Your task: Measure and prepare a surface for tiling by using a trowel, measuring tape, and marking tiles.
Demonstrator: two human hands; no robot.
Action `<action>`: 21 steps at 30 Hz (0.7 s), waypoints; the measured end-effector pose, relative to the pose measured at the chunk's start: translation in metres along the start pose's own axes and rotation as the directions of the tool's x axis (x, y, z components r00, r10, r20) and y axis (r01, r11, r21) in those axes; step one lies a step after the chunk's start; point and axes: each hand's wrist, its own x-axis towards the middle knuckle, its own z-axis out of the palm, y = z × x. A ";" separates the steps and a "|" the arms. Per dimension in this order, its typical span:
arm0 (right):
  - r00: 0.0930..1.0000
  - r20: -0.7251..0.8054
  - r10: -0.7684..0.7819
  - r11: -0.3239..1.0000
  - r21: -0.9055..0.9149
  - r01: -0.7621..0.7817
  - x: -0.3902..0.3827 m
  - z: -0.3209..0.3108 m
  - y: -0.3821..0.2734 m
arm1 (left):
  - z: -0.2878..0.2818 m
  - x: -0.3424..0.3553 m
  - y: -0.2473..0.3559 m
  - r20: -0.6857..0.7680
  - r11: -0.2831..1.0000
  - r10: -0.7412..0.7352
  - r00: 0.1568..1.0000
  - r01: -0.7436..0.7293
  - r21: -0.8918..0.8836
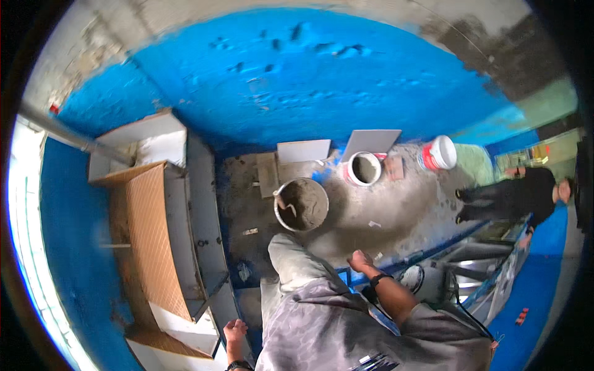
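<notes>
Seen from above: left hand (235, 331) low beside a cabinet (151, 229), right hand (359, 261) out over the grey floor (402, 201), well apart, both loosely curled. Cannot tell if empty or gripping something. Ahead, just past the knee (294, 248), a round bucket (281, 221) of grey mix (312, 210), with a tool (283, 203) inside at the left rim. Farther off, a second bucket (351, 173) and a third bucket (431, 157), near a white panel (303, 151) and a grey panel (372, 142) at the foot of a blue wall (309, 77). At far right, a person (535, 193) in black.
</notes>
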 end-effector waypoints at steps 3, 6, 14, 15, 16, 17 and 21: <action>0.987 -0.118 0.112 0.994 0.004 -0.113 0.004 0.026 0.076 | 0.036 0.008 0.031 0.102 0.984 0.115 0.988 -0.127 0.126; 0.987 -0.097 0.125 0.977 0.186 -0.106 0.010 0.021 0.074 | 0.005 0.045 0.013 0.173 0.790 0.546 0.820 -0.573 0.220; 0.817 -0.454 0.356 0.802 0.597 -0.018 0.022 0.016 0.156 | 0.394 0.092 0.274 0.814 0.614 0.212 0.541 -0.722 0.319; 0.806 -0.416 0.421 0.670 0.742 0.033 0.012 0.003 0.162 | 0.423 0.083 0.290 0.834 0.590 0.167 0.526 -0.731 0.343; 0.795 -0.369 0.482 0.514 0.854 0.085 -0.004 0.001 0.173 | 0.452 0.074 0.301 0.851 0.567 0.112 0.513 -0.737 0.369; 0.766 -0.343 0.544 0.462 0.884 0.068 -0.020 0.010 0.184 | 0.480 0.065 0.309 0.865 0.542 0.051 0.499 -0.741 0.396; 0.423 -0.228 0.877 0.267 0.963 -0.034 -0.100 0.003 0.220 | 0.556 0.048 0.339 0.867 0.489 -0.100 0.489 -0.735 0.470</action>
